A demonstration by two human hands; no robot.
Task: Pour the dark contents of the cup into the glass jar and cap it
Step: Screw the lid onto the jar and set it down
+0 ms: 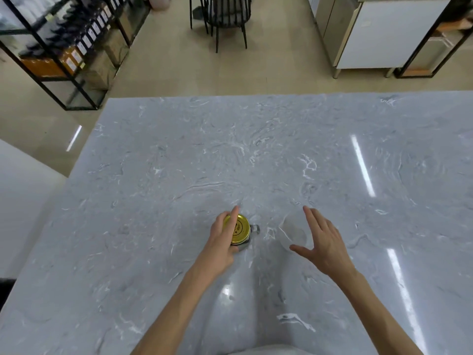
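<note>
A: Which step is in hand, do you think?

B: I judge it is the very end. The gold lid (pixel 238 228) already sits on the glass jar (pixel 246 238), which stands on the grey worktop (pixel 256 155) close to the person. The cup (pixel 293 231) stands just beside it, to the right, and it looks clear, so the dark contents seem to be poured out already.

A: And the hands?

B: The left hand (pixel 222 239) is on the jar. Its fingers (pixel 232 218) lie across the left part of the lid and the thumb is low against the jar's side, so I would say it holds the capped jar. The right hand (pixel 323 242) is spread wide, fingers apart, above and beside the cup. It holds nothing; whether it touches the cup's rim I cannot tell.

A: What does the next move call for?

B: Probably one last check that the lid is tight, a small turn with the left hand while the jar stays upright, and then letting go without tipping it. The right hand should stay off the light cup, which could slide easily.

A: How many things are there?

B: One jar, one lid, one cup, two hands. Nothing else is on the worktop that I can see.
</note>
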